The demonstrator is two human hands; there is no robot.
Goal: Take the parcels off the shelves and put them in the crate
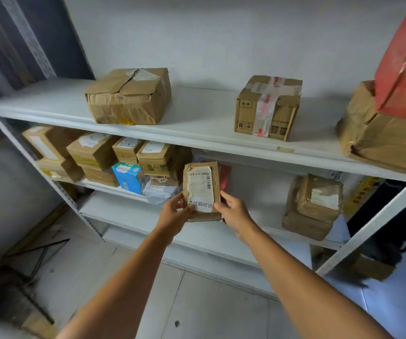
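Note:
A small flat brown parcel (200, 189) with a white barcode label stands upright in front of the middle shelf. My left hand (176, 214) grips its lower left edge, and my right hand (233, 211) grips its lower right edge. On the upper shelf (197, 123) sit a crumpled brown box (128, 96) and a taped box (268, 107). Several stacked boxes (94, 155) and a blue box (127, 177) fill the middle shelf's left part. Two stacked brown parcels (313, 206) sit at its right. No crate is in view.
A large brown box with a red box (404, 69) on it stands at the upper shelf's right end. The white shelf post (368, 228) slants down at right. Dark metal legs (25, 265) stand on the tiled floor at lower left. A crushed carton (365, 267) lies low right.

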